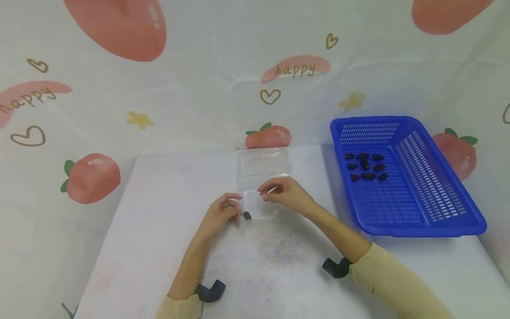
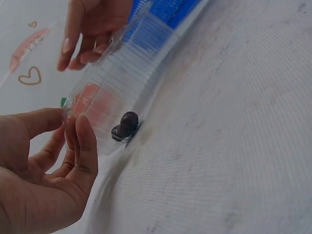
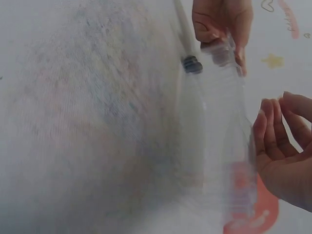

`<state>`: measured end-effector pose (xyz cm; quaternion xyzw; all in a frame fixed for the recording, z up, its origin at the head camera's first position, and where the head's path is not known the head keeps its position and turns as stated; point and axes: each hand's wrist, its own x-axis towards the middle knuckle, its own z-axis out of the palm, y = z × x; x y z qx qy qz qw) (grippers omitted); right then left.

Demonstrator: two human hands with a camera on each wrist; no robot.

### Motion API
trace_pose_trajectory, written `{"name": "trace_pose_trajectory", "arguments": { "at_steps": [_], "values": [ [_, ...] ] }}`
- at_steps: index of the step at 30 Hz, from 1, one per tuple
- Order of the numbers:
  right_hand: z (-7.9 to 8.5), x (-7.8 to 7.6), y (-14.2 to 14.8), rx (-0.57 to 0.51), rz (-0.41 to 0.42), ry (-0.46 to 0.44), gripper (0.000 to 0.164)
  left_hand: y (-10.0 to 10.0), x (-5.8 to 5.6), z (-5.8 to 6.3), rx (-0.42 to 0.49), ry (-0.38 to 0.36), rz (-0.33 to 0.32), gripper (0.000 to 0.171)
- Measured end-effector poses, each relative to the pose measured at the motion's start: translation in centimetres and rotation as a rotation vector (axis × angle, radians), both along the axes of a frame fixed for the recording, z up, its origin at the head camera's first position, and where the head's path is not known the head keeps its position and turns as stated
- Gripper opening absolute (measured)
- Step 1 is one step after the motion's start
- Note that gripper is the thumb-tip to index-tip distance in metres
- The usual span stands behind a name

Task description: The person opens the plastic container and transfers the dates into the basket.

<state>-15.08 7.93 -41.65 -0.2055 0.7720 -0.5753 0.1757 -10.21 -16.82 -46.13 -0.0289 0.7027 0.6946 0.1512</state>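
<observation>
A clear plastic clamshell box (image 1: 264, 206) stands on the white table with its lid (image 1: 264, 163) folded back towards the wall. In its near left corner lies a small dark date (image 1: 247, 215); the left wrist view shows the date (image 2: 129, 121) through the clear wall, with a second dark shape beside it that may be a reflection. My left hand (image 1: 219, 215) pinches the box's left rim between thumb and fingers. Over the box's right part hovers my right hand (image 1: 287, 194), fingers loosely bent, with nothing visible between the fingertips (image 3: 265, 103).
A blue plastic basket (image 1: 398, 221) with slotted walls stands on the right of the table. Several dark dates (image 1: 368, 176) lie in its left half. Behind the table hangs a printed cloth (image 1: 191, 97). Dark bands (image 1: 336, 268) sit at both forearms.
</observation>
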Motion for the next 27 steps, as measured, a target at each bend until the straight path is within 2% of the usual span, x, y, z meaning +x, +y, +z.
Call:
{"name": "trace_pose_trajectory", "arguments": {
  "at_steps": [4,10,15,20,27],
  "values": [
    [-0.8,-0.2,-1.2,0.029,0.023,0.014,0.021,0.0,0.0,0.0,-0.004,0.003,-0.001,0.033],
    [-1.8,-0.3,-2.8,0.129,0.05,-0.015,0.021,0.0,0.0,0.2,-0.01,0.012,-0.007,0.032],
    [-2.5,-0.3,-3.8,0.191,0.08,0.001,0.02,0.1,0.1,0.4,-0.004,0.011,0.001,0.031],
    [-3.0,-0.5,-4.5,0.217,0.086,0.019,0.018,0.1,0.2,0.4,-0.002,0.011,0.002,0.032],
    [-3.2,-0.5,-5.2,0.295,0.141,0.046,0.013,0.0,0.1,0.3,-0.006,0.011,-0.002,0.033]
  ]
}}
